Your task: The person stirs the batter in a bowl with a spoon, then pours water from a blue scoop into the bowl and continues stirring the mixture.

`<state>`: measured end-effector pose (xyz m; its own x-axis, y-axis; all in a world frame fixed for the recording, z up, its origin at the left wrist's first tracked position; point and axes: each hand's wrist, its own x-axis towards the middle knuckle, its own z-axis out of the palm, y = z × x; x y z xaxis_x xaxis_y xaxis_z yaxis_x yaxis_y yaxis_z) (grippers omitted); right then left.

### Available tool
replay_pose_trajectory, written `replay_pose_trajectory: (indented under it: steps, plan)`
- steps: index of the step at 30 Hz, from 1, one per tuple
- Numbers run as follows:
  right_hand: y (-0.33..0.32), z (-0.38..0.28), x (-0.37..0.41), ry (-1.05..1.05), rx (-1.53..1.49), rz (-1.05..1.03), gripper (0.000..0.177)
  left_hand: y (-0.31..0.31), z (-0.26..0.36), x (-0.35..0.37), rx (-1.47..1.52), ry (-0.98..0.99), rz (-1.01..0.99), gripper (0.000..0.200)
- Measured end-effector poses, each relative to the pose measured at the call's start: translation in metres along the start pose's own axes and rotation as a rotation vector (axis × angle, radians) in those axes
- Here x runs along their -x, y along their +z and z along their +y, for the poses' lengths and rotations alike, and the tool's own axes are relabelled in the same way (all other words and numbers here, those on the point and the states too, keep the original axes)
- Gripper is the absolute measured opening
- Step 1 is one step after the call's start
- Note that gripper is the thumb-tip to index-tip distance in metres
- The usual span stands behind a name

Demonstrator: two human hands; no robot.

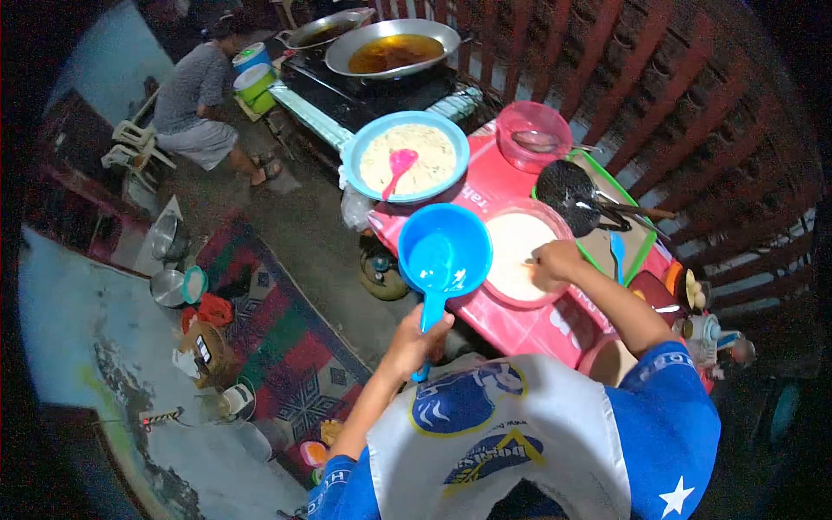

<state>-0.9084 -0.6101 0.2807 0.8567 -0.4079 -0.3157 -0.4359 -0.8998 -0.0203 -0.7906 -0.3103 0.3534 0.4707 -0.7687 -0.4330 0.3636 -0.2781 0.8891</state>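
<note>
My left hand (412, 342) is closed round the handle of a blue dipper (446, 247), which has a little liquid in its bottom. My right hand (555, 263) reaches into a pink bowl (565, 227) of white batter; its fingertips are at the batter, and what they hold, if anything, is hidden. Behind the dipper, a light blue basin (351, 156) holds pale batter with flecks and a pink ladle (402, 162). The bowl stands on a table with a pink cloth (485, 178).
A wide pan of oil (394, 52) sits on the stove beyond the basin. At right are a green-rimmed tray (641, 208), a black strainer (568, 195) and a pink container (533, 137). A person (195, 95) crouches at upper left. A patterned mat (286, 338) covers the floor.
</note>
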Motion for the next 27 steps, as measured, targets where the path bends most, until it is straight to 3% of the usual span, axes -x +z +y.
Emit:
replay_pose_trajectory:
  steps: [2,4,7,8,14,16,18,20,22,25,27]
  plan:
    - [-0.035,0.001,0.009,0.105,0.102,-0.028,0.021,0.000,0.004,0.001,0.012,-0.020,0.011,0.025]
    - [-0.021,0.007,-0.020,0.165,-0.014,0.174,0.022,0.001,0.006,-0.001,0.019,-0.035,0.022,0.025]
    - [-0.016,-0.019,-0.007,-0.042,-0.074,0.120,0.021,-0.001,-0.001,-0.007,0.007,-0.046,-0.020,0.023]
    - [0.012,0.004,-0.013,-0.121,-0.023,0.091,0.020,-0.002,-0.007,-0.010,-0.003,-0.001,-0.015,0.023]
    - [-0.019,0.003,-0.019,0.153,0.054,0.170,0.020,-0.002,-0.015,-0.018,0.064,0.028,-0.068,0.024]
    - [-0.009,-0.005,-0.014,-0.089,-0.035,0.158,0.021,-0.003,-0.012,-0.019,0.078,0.053,-0.109,0.027]
    - [0.007,0.015,-0.015,-0.164,-0.001,0.100,0.022,0.000,-0.011,-0.014,0.091,0.010,-0.048,0.027]
    - [-0.003,0.024,-0.018,0.078,0.105,0.103,0.023,-0.001,-0.015,-0.015,0.098,0.016,-0.052,0.027]
    - [-0.015,0.003,-0.023,0.149,0.074,0.152,0.022,-0.002,-0.020,-0.017,0.095,0.023,-0.061,0.027]
    - [0.000,-0.006,-0.018,-0.107,-0.056,0.153,0.023,-0.004,-0.019,-0.020,0.097,0.044,-0.104,0.027]
    - [-0.005,0.009,-0.011,-0.033,0.001,0.092,0.023,-0.002,-0.016,-0.014,0.097,0.037,-0.075,0.026]
